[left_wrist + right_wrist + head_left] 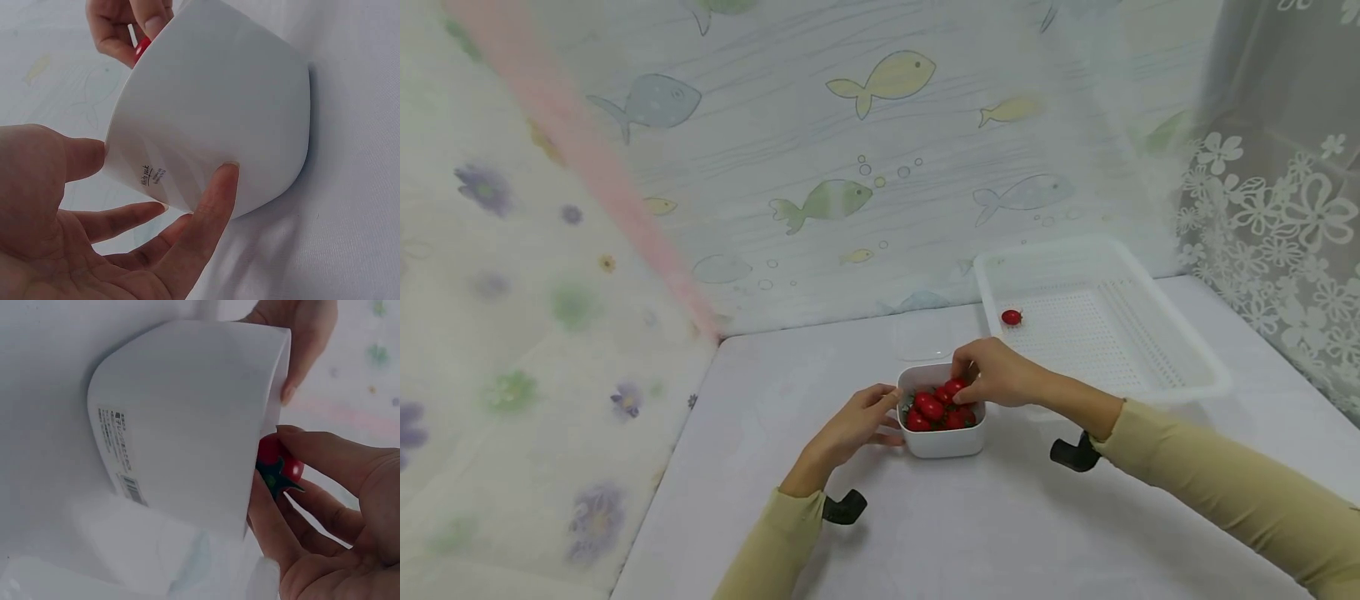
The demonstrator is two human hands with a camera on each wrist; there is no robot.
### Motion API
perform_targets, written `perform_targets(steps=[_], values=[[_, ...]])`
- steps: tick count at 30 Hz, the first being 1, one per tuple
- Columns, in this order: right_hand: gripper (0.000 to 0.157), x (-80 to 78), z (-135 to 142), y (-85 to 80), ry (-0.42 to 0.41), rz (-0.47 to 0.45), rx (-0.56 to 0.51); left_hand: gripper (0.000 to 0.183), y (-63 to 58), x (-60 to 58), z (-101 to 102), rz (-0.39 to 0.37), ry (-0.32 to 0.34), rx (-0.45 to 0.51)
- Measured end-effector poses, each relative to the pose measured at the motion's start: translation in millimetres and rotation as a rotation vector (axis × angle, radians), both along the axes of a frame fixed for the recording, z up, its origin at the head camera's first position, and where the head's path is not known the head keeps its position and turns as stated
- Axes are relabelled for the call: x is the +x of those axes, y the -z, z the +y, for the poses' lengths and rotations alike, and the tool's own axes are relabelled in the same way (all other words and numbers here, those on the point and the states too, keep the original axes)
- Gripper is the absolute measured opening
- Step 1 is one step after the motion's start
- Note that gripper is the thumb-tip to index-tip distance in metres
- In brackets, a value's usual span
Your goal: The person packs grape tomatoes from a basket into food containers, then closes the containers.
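Observation:
A white square container (946, 442) stands on the table, filled with red cherry tomatoes (931, 407) that have green stems. My left hand (859, 427) is at its left side. In the left wrist view the thumb reaches the rim and the spread, nearly straight fingers (215, 200) touch the wall. At the right rim, my right hand (996, 372) reaches into the container. It pinches a cherry tomato (291, 466) between thumb and fingers, the green stem end showing in the right wrist view. The other tomatoes are hidden behind the walls in both wrist views.
A white perforated tray (1176, 350) lies at the back right, with a single cherry tomato (1012, 317) near its left wall. Behind the container sits a clear lid (922, 340). Fish-patterned fabric (820, 250) hangs along the table's back edge.

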State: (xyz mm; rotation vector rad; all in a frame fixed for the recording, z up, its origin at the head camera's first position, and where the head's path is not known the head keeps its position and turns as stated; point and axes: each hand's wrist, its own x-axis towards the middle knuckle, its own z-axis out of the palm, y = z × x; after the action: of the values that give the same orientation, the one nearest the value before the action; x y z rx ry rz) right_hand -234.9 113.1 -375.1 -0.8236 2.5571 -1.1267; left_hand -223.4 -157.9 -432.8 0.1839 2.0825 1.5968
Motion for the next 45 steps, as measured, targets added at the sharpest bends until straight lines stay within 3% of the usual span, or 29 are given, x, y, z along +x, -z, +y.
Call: perform_targets(steps=[5,15,22,28,31,37,45], values=[[0.016,2.0,-7,1.3,-0.011,0.000,0.004,0.052,-1.1,0.1,0,0.001,-0.001,0.008],[0.013,5.1,-25,10.4,-0.038,0.166,0.180,0.053,1.9,0.2,-1,0.001,0.002,0.017],[0.015,6.0,-32,17.3,-0.065,0.178,0.202,0.053,2.3,0.6,-1,0.005,0.002,0.020],[0.042,5.2,-34,21.2,-0.136,0.170,0.172,0.052,0.9,0.3,0,-0.002,-0.003,0.017],[0.045,5.6,-33,17.6,-0.151,0.163,0.179,0.052,0.1,0.2,0,-0.006,-0.004,0.016],[0.010,3.9,-23,1.4,-0.103,0.173,0.272,0.051,-1.2,-1.1,0,-0.003,-0.008,0.016],[0.021,10.0,0,-16.0,-0.078,0.203,0.235,0.051,-0.1,-0.5,0,-0.012,-0.004,0.010]])
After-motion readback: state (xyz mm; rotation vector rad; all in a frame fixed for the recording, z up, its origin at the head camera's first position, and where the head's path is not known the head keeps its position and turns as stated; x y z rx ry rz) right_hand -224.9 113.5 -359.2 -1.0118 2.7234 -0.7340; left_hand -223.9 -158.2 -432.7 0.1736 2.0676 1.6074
